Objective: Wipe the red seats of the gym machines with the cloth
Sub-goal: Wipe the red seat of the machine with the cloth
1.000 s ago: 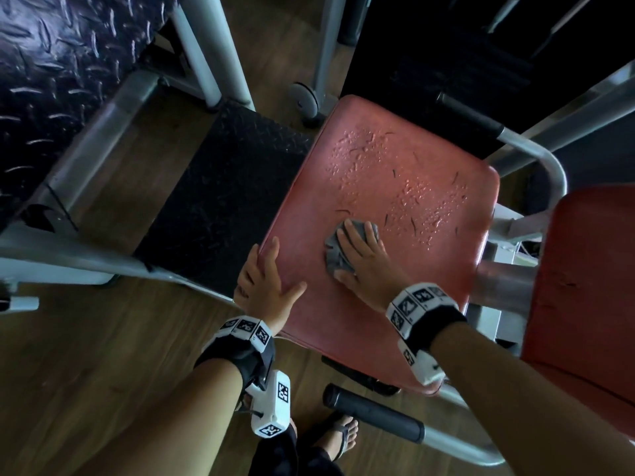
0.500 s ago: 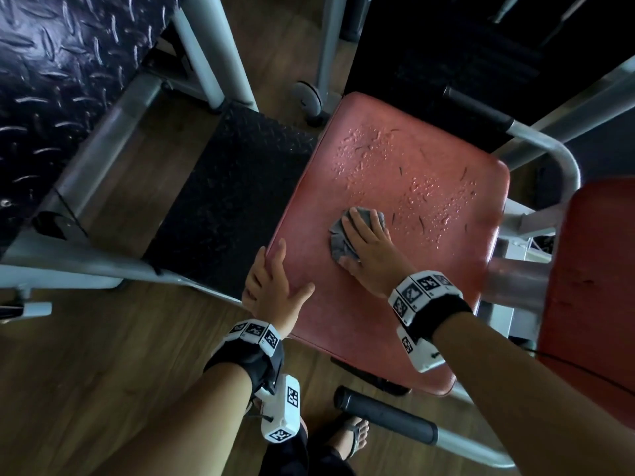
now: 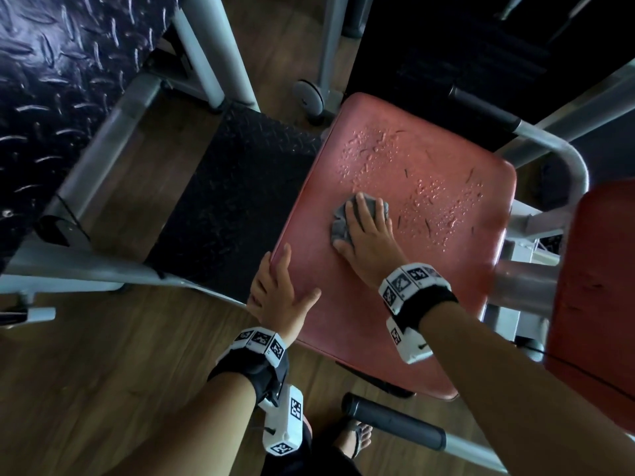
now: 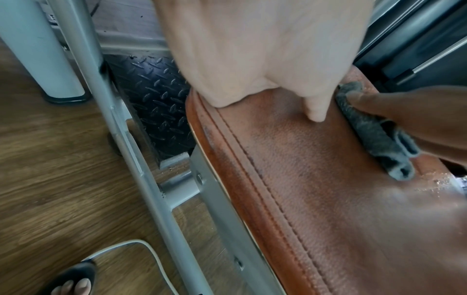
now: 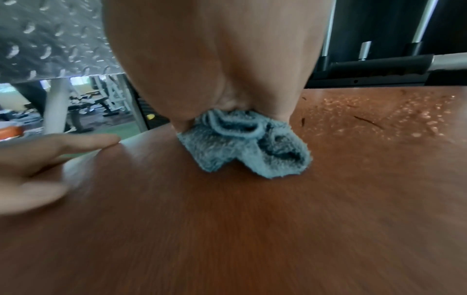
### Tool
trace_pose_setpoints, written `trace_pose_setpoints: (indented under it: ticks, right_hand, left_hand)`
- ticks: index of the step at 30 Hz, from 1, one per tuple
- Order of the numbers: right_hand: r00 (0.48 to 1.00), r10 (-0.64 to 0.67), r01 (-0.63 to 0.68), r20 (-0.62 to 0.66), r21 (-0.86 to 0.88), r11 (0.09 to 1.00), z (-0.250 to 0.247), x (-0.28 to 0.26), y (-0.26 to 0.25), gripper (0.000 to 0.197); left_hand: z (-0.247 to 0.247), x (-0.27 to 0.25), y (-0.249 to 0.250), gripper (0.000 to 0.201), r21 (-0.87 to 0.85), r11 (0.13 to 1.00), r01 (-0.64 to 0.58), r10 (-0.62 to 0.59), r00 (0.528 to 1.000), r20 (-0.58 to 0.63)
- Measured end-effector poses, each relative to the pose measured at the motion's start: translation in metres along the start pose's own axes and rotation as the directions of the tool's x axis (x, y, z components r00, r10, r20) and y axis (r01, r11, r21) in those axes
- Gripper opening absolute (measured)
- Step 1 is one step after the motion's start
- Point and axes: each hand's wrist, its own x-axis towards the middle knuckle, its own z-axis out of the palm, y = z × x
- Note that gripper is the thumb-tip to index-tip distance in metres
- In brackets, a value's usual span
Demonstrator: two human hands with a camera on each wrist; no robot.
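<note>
A red padded seat [image 3: 395, 304] fills the middle of the head view, with water droplets [image 3: 433, 197] and dark cracks across its far half. My right hand [image 3: 366, 231] lies flat on a bunched grey cloth [image 3: 340, 223], pressing it onto the seat's centre with straight fingers. The cloth [image 5: 242, 143] bulges out from under the palm in the right wrist view, and the same cloth [image 4: 374, 131] shows in the left wrist view. My left hand [image 3: 280, 290] rests on the seat's near left edge, fingers straight, thumb on the pad. A second red seat [image 3: 598, 286] stands at the right.
Grey steel frame tubes [image 3: 106, 266] and black tread plates [image 3: 233, 201] flank the seat on the left. A padded handle [image 3: 395, 424] juts out low near my sandalled foot [image 3: 357, 438]. Another grip bar [image 3: 488, 111] runs behind the seat. The floor [image 3: 86, 372] is wood.
My right hand has slid the cloth away from me, up the seat toward the droplets. The left hand has stayed on the seat's edge.
</note>
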Motion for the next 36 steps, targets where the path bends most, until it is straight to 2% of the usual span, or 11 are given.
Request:
trace_pose_setpoints:
  ticks: [5, 8, 11, 15, 19, 21, 26, 31, 33, 36]
  right_hand:
    - [0.987, 0.154, -0.153, -0.049, 0.021, 0.988, -0.022, 0.054, -0.007, 0.073]
    - [0.979, 0.198, -0.196, -0.055, 0.032, 0.980, -0.031, 0.082, -0.022, 0.072]
    - [0.987, 0.139, -0.141, -0.083, -0.015, 0.990, -0.032, 0.095, -0.034, 0.069]
    - [0.997, -0.048, 0.040, -0.061, -0.132, 0.990, -0.027, 0.096, -0.043, 0.063]
    - [0.973, -0.228, 0.211, -0.041, -0.249, 0.945, -0.015, 0.083, -0.046, 0.062]
    - [0.965, -0.258, 0.240, -0.043, -0.249, 0.938, -0.010, 0.072, -0.045, 0.061]
    - [0.946, -0.323, 0.319, 0.017, -0.231, 0.919, 0.001, 0.029, -0.037, 0.064]
    - [0.906, -0.416, 0.423, 0.077, -0.197, 0.885, 0.016, -0.014, -0.009, 0.068]
    - [0.909, -0.409, 0.416, 0.077, -0.176, 0.892, 0.021, -0.031, 0.004, 0.070]
    - [0.933, -0.352, 0.359, 0.075, -0.128, 0.925, 0.024, -0.054, 0.021, 0.074]
  left_hand:
    - [0.002, 0.000, 0.000, 0.099, -0.018, 1.000, 0.007, -0.007, 1.000, 0.017]
    - [0.002, 0.002, -0.002, 0.099, -0.023, 1.000, 0.013, -0.013, 1.000, 0.017]
    - [0.001, 0.004, -0.004, 0.099, -0.041, 0.999, 0.013, -0.012, 1.000, 0.028]
    - [0.002, 0.003, -0.005, 0.096, -0.070, 0.997, 0.008, -0.007, 1.000, 0.023]
    - [0.002, 0.002, 0.002, 0.087, -0.124, 0.991, 0.057, -0.062, 0.997, -0.035]
    - [0.002, 0.003, 0.003, 0.083, -0.198, 0.976, 0.094, -0.108, 0.992, -0.062]
    - [0.004, 0.001, 0.004, 0.078, -0.323, 0.941, 0.098, -0.138, 0.985, -0.101]
    - [0.004, 0.002, 0.006, 0.073, -0.246, 0.964, 0.099, -0.123, 0.989, -0.083]
    - [0.006, 0.002, 0.006, 0.068, -0.178, 0.980, 0.088, -0.107, 0.989, -0.098]
    - [0.008, 0.002, 0.006, 0.073, -0.082, 0.992, 0.091, -0.101, 0.988, -0.118]
